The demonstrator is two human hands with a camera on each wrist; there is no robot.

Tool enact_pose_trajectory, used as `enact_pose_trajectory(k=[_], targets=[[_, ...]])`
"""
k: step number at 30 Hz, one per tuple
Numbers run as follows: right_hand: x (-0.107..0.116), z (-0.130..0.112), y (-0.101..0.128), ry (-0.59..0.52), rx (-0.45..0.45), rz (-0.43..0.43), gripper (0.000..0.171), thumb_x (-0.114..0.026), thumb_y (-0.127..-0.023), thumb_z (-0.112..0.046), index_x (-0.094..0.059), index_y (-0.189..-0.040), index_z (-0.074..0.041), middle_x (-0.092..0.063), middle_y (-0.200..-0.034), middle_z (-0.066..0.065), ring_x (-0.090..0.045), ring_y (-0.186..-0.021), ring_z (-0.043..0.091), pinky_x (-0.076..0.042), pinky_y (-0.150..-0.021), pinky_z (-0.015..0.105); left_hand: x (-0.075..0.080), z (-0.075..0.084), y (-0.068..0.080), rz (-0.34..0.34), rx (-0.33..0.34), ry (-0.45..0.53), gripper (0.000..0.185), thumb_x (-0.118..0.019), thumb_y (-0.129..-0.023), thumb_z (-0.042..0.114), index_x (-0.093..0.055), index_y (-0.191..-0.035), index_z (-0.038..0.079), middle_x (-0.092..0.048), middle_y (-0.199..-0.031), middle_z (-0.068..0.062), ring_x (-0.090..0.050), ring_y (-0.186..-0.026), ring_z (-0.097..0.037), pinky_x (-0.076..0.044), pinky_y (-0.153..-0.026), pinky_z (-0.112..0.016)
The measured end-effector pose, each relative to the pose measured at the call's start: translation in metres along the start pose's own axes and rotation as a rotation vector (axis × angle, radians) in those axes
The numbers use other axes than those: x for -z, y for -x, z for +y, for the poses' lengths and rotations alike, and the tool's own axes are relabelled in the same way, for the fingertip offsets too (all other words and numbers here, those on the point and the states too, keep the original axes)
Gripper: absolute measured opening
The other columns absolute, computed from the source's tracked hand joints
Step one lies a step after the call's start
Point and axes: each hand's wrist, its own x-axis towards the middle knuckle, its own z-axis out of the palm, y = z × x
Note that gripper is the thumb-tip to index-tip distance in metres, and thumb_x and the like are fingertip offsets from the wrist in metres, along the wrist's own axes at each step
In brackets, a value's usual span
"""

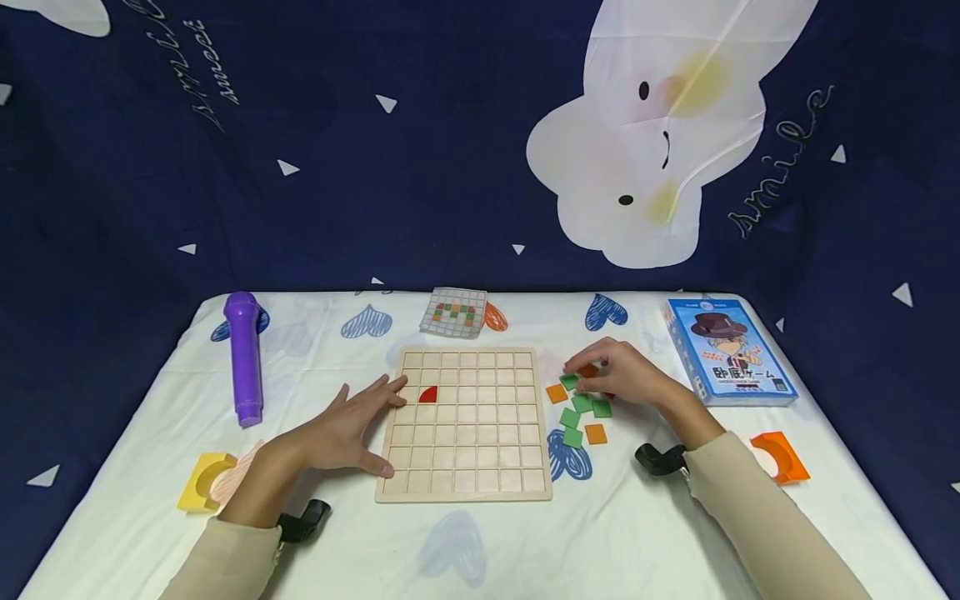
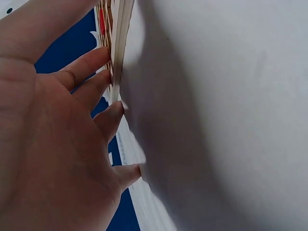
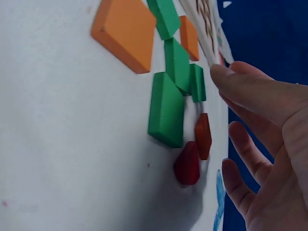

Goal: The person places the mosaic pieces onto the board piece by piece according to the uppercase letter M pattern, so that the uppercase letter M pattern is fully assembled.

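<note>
Resting flat on the cloth-covered surface (image 1: 480, 542), the left hand (image 1: 341, 429) lies with fingers spread and straight, its grip wide and holding nothing; the fingertips (image 2: 107, 53) touch the left edge of the wooden grid board (image 1: 465, 425). That board is a shallow tray of square cells, and only one cell is filled: a red quarter-circle piece (image 1: 428, 394) sits in the second column, third row from the far edge.

Just right of the board, the right hand (image 1: 622, 373) hovers over a loose cluster of green tiles (image 1: 581, 404) and orange tiles (image 1: 557, 392). Its fingers are loosely bent above a red piece (image 3: 187, 163) and a dark orange piece (image 3: 203, 135); whether they pinch anything cannot be told.

Farther off lie a pattern card (image 1: 453, 312), a purple toy microphone (image 1: 243, 358), a blue game box (image 1: 727, 352), a yellow arch block (image 1: 204, 482) and an orange arch block (image 1: 782, 457).
</note>
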Motion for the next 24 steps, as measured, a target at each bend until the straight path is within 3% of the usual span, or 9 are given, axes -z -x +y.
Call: enact_pose_trajectory(k=[8, 24], targets=[[-0.0057, 0.0094, -0.0014, 0.058, 0.054, -0.004, 0.022, -0.079, -0.086, -0.009, -0.082, -0.106, -0.019, -0.078, -0.116, -0.001, -0.062, -0.116, 0.022, -0.050, -0.102, 0.040, 0.0012, 0.0028, -0.0027, -0.006, 0.007, 0.014, 0.126, -0.093, -0.064, 0.045, -0.023, -0.162, 0.009, -0.055, -0.149, -0.004, -0.015, -0.159, -0.044, -0.002, -0.119, -0.082], [-0.0080, 0.0045, -0.0066, 0.120, 0.041, -0.015, 0.019, -0.079, -0.087, -0.009, -0.082, -0.103, -0.017, -0.078, -0.112, 0.000, -0.061, -0.112, 0.023, -0.048, -0.100, 0.041, 0.0009, 0.0026, -0.0007, 0.001, 0.009, 0.010, 0.128, -0.092, -0.063, 0.049, -0.022, -0.162, 0.009, -0.057, -0.148, -0.002, -0.016, -0.159, -0.044, -0.002, -0.119, -0.082]])
